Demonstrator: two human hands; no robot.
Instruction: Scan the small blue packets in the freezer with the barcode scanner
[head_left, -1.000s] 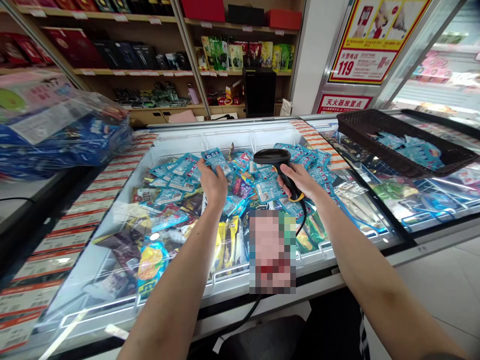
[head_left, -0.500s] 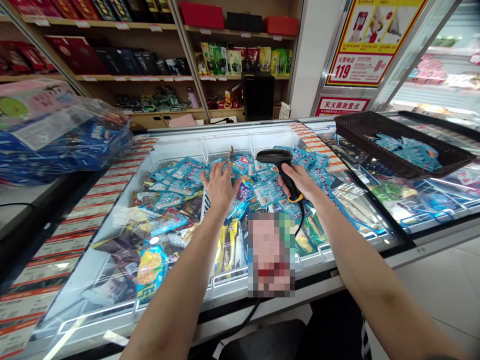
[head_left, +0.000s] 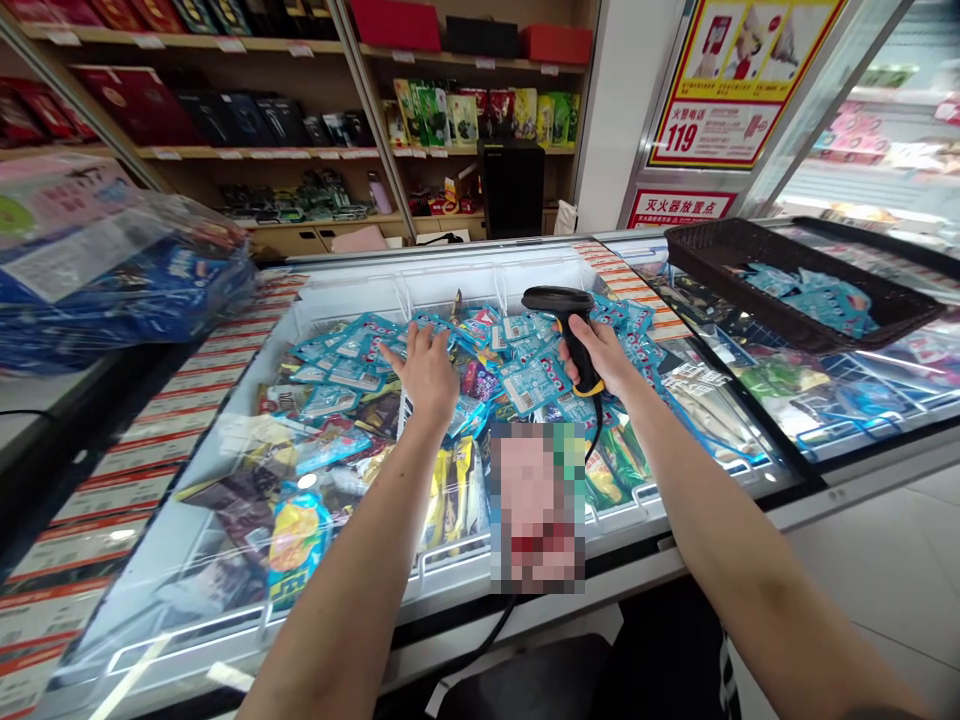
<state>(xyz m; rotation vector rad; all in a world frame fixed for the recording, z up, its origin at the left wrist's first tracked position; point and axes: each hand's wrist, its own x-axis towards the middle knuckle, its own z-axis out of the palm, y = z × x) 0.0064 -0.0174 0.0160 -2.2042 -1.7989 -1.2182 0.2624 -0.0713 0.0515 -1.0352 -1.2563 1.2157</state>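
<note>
My right hand is wrapped round the handle of a black and yellow barcode scanner, held above the right part of the pile with its cable hanging down. My left hand is open, fingers spread, over the left side of the pile; whether the fingertips touch the packets is hard to tell. Beneath both hands lie many small blue packets, some with barcodes facing up. They are spread across a glass-topped freezer with colourful wrapped ice creams inside.
A brown basket with several blue packets stands at the right. Plastic-wrapped boxes sit at the left, beside a strip of price labels. A blurred-out rectangle covers the front middle. Stocked shelves stand behind the freezer.
My left hand has shifted slightly left, its fingers still spread. The scanner in my right hand has moved a little to the right. The view has turned slightly.
</note>
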